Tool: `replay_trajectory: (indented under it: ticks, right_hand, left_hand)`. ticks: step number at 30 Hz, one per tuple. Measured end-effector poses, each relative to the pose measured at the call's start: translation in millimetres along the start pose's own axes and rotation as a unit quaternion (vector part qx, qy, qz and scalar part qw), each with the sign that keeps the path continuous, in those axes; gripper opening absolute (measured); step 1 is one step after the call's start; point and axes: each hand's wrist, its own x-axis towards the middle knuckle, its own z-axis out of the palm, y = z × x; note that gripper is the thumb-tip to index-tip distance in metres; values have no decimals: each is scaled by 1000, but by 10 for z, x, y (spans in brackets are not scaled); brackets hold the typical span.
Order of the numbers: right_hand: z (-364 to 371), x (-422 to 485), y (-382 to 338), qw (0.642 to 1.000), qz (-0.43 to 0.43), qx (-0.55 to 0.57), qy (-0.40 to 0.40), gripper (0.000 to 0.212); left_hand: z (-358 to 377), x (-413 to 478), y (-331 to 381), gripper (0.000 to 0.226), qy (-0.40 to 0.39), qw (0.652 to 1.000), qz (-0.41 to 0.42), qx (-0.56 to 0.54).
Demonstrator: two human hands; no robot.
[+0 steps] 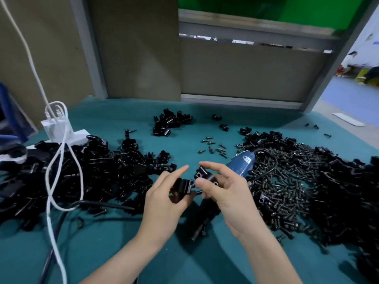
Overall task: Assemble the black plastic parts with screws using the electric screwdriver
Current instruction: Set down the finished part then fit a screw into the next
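1. Your left hand [164,193] pinches a part [181,186]; your right hand [227,191] pinches a second part [205,177] just beside it, above the worktop [123,242].
2. No screw seems driven; the screwdriver [242,162] lies behind your right hand; piles [82,171] remain.

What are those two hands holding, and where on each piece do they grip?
The left hand grips one black part round its body. The right hand pinches a second black part between thumb and forefinger, by its edges.

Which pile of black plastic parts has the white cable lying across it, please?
The large pile on the left: the white cable loops over it, unlike the small far pile and the right pile.
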Motion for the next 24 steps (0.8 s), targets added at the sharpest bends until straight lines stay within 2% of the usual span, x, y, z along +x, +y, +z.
replay_trajectory:
  ticks: [5,8,9,10,12,14,17,24]
  right_hand:
    - [-6,-20,9,993,-57,-103,10,38]
    - [34,-35,41,956,-132,-263,-14,32]
    - [45,-41,68,940,-138,-312,-19,31]
    - [50,-37,90,928,-135,-348,-18,30]
    - [30,-7,117,911,-133,-391,-17,26]
    - [-12,31,125,905,-133,-403,-22,23]
    - [-78,55,122,910,-134,-392,-31,24]
    - [-121,64,103,922,-121,-364,-53,25]
  left_hand:
    - [27,-2,-35,44,-35,999,-23,33]
    - [31,-4,-37,32,-75,997,-9,27]
    - [20,1,-40,35,-85,996,-16,30]
    - [6,8,-51,37,-96,994,-34,31]
    - [-30,38,-80,27,-125,988,-93,-7]
    - [-67,59,-96,15,-162,970,-150,-101]
    - [-106,74,-102,18,-195,948,-182,-174]
    - [-141,111,-127,26,-203,950,-177,-159]
